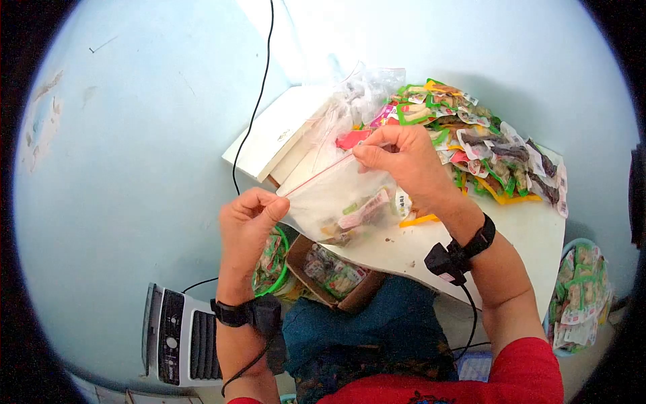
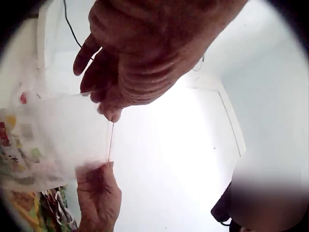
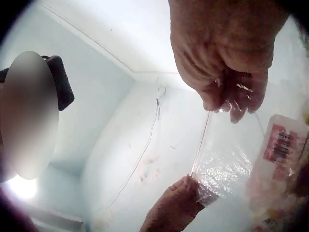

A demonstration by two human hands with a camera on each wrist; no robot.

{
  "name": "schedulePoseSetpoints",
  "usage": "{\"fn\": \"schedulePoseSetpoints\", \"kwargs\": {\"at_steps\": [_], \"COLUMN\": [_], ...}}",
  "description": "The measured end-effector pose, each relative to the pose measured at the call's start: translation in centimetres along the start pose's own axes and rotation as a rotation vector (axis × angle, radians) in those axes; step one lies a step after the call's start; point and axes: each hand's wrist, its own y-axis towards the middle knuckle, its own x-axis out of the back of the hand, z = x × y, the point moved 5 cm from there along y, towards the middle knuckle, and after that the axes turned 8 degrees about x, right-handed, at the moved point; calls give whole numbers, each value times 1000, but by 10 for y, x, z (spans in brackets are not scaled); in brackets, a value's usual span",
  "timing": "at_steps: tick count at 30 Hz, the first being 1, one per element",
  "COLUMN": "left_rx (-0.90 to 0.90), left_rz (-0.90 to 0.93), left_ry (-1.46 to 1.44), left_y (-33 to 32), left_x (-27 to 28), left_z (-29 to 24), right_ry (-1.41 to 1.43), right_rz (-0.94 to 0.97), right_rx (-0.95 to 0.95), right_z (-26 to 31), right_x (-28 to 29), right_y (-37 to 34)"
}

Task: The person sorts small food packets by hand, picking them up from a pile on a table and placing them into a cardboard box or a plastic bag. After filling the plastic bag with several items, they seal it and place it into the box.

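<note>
Pinched the bag (image 1: 316, 196) by its top edge with left hand (image 1: 247, 217) and right hand (image 1: 409, 163); had packets (image 1: 363, 211) inside already, couldn't tell if sealed; had a pile (image 1: 498, 149) remaining far right on tabletop (image 1: 515, 225).

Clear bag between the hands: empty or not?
Not empty: a pink-labelled packet shows through the clear bag, low down.

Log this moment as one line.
left hand: pinches clear bag | right hand: pinches clear bag | bag: stretched between hands, pink-and-white packet inside
</note>
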Motion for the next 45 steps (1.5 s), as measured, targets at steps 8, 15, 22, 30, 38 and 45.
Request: {"fn": "schedulePoseSetpoints", "kwargs": {"at_steps": [8, 15, 22, 30, 38, 45], "left_rx": [-142, -379, -377, -302, -257, -190], "left_rz": [-84, -64, -114, -74, -48, -23], "left_ry": [215, 510, 330, 382, 329, 346], "left_y": [5, 6, 16, 15, 19, 18], "left_x": [-5, -57, -60, -54, -51, -48], "left_z": [-14, -58, -44, -46, -40, -41], "right_ry": [-2, 18, -11, 61, -48, -241], "right_rz": [-34, -45, -11, 16, 392, 742], "right_rx": [-22, 50, 77, 12, -13, -15], "right_z": [-3, -2, 8, 5, -22, -41], "right_x": [3, -8, -1, -1, -16, -21], "right_y": [1, -2, 0, -1, -2, -9]}}
